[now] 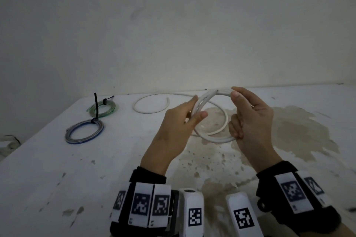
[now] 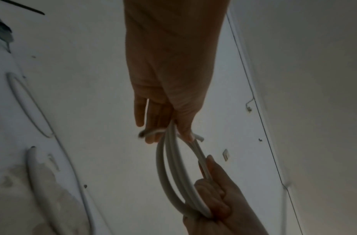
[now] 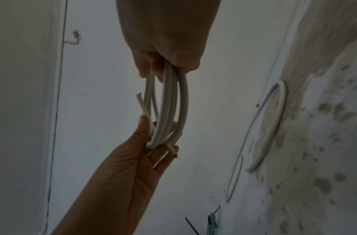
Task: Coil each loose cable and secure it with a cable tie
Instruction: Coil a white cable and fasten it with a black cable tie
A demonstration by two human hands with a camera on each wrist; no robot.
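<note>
1. White cable (image 1: 212, 138), wound into a coil of several loops, was held up above the middle of the tabletop (image 1: 57, 169).
2. Left hand (image 1: 177, 123) pinched the coil's left side between thumb and straight fingers.
3. Right hand (image 1: 250, 119) had its fingers curled around the right side.
4. Another loose white cable (image 1: 146, 110) lay near the far edge.
5. Two tied coils, green (image 1: 102, 108) and blue (image 1: 84, 133), sat toward the far left corner.
</note>
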